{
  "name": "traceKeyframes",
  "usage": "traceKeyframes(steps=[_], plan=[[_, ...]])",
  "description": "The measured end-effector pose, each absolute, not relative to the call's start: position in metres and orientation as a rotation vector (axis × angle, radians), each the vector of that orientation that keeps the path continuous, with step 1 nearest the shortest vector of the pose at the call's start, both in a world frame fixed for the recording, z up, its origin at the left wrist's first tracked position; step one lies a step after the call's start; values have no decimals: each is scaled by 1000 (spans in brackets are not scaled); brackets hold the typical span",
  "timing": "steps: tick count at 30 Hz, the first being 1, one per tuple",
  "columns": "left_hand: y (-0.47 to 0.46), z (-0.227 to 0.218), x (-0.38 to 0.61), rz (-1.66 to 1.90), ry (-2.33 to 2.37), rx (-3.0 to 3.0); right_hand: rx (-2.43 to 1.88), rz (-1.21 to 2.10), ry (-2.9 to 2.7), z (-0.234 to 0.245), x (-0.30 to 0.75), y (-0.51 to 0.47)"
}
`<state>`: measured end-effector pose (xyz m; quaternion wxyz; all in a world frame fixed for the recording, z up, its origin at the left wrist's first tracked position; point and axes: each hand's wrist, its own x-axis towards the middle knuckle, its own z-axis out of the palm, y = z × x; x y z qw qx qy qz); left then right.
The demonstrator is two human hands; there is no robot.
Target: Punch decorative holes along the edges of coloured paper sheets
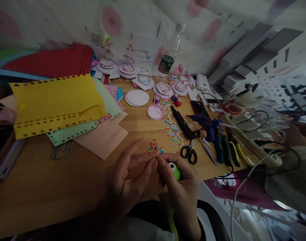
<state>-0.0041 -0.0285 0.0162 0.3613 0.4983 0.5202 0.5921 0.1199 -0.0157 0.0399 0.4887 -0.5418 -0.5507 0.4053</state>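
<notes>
My right hand [179,182] is closed around a small green paper punch [174,169] at the near edge of the wooden table [67,174]. My left hand [129,175] is beside it, palm turned towards me, fingers stretched out and its fingertips meeting the right thumb. Whether a tiny piece sits between those fingertips I cannot make out. Just beyond the fingertips lies a small heap of coloured confetti [155,147]. A green strip [171,214] hangs below my hands.
Yellow, green and pink punched foam sheets [57,100] lie at left. White decorated discs [137,97], small punches [177,101], black scissors [189,152], a glue gun [205,122], pliers [226,147], cables and a plastic bottle [170,50] crowd the right and back.
</notes>
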Motion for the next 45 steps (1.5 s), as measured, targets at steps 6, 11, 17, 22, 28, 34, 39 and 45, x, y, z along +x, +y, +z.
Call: traceKeyframes(steps=[6,11,17,22,28,34,39,45], plan=[[-30,16,-2,1526,1348,1257,-1336,981,-1340,37,121,-16],[-30,17,-2,1496,1365,1188,-1340,955,-1348,35,121,-16],[-29,22,-6,1445,1342,1136,-1310,989,-1336,37,121,-16],[-28,24,-5,1410,1330,1013,-1305,960,-1358,36,122,-16],[-27,23,-5,1389,1369,950,-1289,955,-1361,34,122,-16],[-29,23,-8,1388,1350,944,-1285,980,-1386,34,123,-16],[-29,32,-11,1377,1351,894,-1288,990,-1489,35,128,-19],[-28,33,-15,1351,1366,931,-1263,926,-1587,40,130,-20]])
